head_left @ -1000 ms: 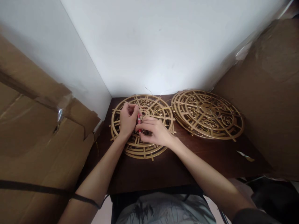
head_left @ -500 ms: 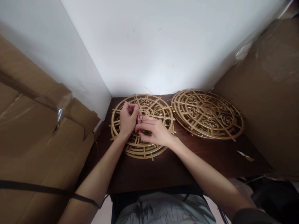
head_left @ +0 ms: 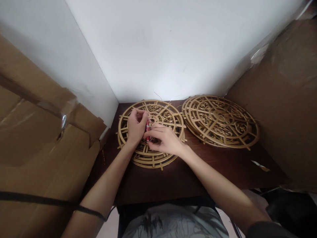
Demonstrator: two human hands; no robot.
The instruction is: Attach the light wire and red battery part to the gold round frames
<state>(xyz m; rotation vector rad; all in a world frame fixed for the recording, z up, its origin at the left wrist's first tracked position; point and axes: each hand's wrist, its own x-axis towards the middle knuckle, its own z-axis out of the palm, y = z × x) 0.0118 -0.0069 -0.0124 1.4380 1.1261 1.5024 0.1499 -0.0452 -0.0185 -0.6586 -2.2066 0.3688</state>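
Both our hands meet over the middle of the left gold fretwork disc (head_left: 151, 134) on the desk (head_left: 173, 180). Left hand (head_left: 135, 127) and right hand (head_left: 164, 138) have fingers closed on a small red tool (head_left: 148, 127), upright between them — thin wire (head_left: 158, 96) trails off behind. Step in hand looks like fixing wire at the hub; next calls for a steady pinch, fine control. Second disc stack (head_left: 219, 120) lies just beside, right.

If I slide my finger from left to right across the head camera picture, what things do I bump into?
Cardboard box on the left → gold round panel under the hands → second gold round panel → small scrap on the table → brown cardboard on the right.
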